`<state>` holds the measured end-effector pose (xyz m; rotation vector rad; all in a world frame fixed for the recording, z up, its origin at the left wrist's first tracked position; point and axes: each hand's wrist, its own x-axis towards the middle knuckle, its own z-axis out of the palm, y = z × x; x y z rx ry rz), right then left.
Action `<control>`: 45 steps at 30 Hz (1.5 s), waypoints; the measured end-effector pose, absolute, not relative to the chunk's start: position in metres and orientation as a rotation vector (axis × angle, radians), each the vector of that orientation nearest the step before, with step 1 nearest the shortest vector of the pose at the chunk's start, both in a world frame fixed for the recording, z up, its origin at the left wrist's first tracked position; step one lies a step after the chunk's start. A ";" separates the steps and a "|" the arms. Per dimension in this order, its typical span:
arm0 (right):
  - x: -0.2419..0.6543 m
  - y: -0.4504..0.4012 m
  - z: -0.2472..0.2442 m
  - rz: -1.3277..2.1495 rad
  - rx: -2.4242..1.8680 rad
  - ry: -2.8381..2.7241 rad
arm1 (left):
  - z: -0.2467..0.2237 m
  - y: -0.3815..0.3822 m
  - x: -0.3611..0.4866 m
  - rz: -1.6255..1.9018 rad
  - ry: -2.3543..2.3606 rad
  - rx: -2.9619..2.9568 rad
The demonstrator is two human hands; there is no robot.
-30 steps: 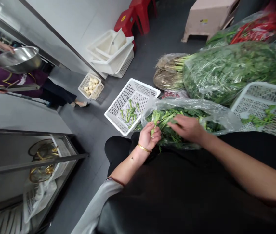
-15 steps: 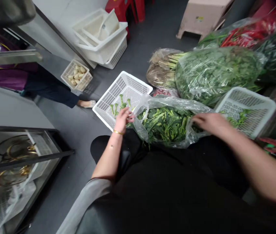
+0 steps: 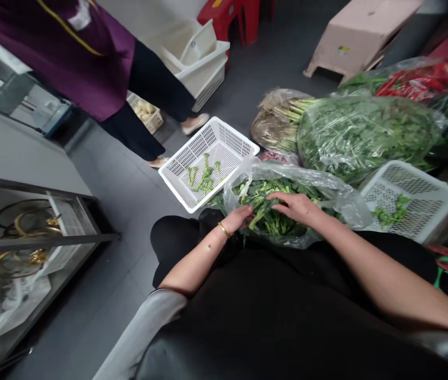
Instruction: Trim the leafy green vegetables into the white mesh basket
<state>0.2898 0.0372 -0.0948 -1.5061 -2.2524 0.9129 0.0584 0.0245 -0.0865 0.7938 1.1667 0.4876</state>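
Observation:
An open clear plastic bag point(image 3: 348, 203) full of leafy green stalks point(image 3: 273, 190) sits in front of my lap. At its near left side, my left hand point(image 3: 240, 217) is closed around the lower end of a green stalk point(image 3: 261, 212), with the fingertips partly hidden. My right hand point(image 3: 297, 206) reaches over the greens from the right, thumb and forefinger apart, its fingertips close to that stalk. Beyond my left hand stands a white perforated basket point(image 3: 172, 166) holding several cut green stems point(image 3: 206, 179). A second white basket point(image 3: 431, 206), right of the bag, contains some leafy pieces point(image 3: 393, 211).
A person in a purple top point(image 3: 101, 79) and dark trousers stands beyond the left basket. Bagged greens point(image 3: 366, 129), rooted bunches point(image 3: 277, 119) and red peppers point(image 3: 413, 82) lie ahead right. A pink stool point(image 3: 360, 37) stands behind; a metal shelf point(image 3: 49, 243) is left.
My left hand has moved from the left basket to the bag, where more stems now lie in that basket. My right hand has moved left over the greens. The other person has come closer.

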 end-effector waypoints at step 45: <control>0.167 -0.025 -0.053 0.956 -1.245 -2.520 | -0.051 0.024 0.019 0.962 1.113 0.294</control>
